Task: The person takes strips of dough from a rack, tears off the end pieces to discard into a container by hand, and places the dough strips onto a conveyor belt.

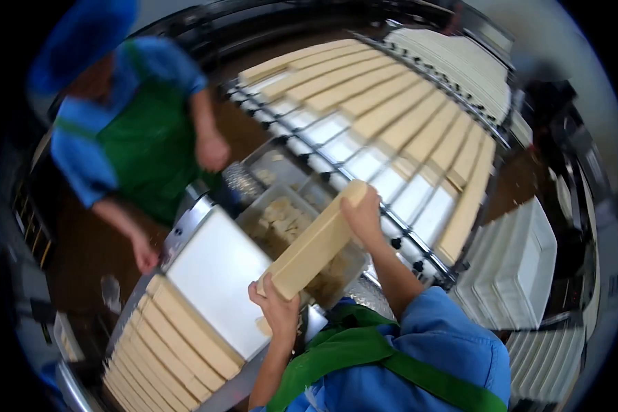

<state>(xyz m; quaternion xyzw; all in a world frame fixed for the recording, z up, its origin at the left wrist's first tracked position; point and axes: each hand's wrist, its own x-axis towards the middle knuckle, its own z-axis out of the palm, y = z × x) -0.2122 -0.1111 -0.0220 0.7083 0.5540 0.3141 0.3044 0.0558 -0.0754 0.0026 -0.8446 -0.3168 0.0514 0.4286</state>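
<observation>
A long pale-yellow block (314,250), perhaps cheese, is held up at a slant between my two hands. My left hand (279,310) is closed around its lower end, near the edge of a white work surface (216,255). At its upper end, my right hand (364,216) grips the block from the right side. Plastic tubs with broken pale pieces (281,218) lie below and behind the block, which partly hides them. Similar blocks (175,326) stand in a close row at the lower left of the work surface.
Many more blocks (398,103) lie on a rack with metal bars (350,175) ahead of me. Across the tubs stands a co-worker (141,130) in a green apron and blue cap. White stacked trays (511,275) rise on my right, with more trays (549,364) below.
</observation>
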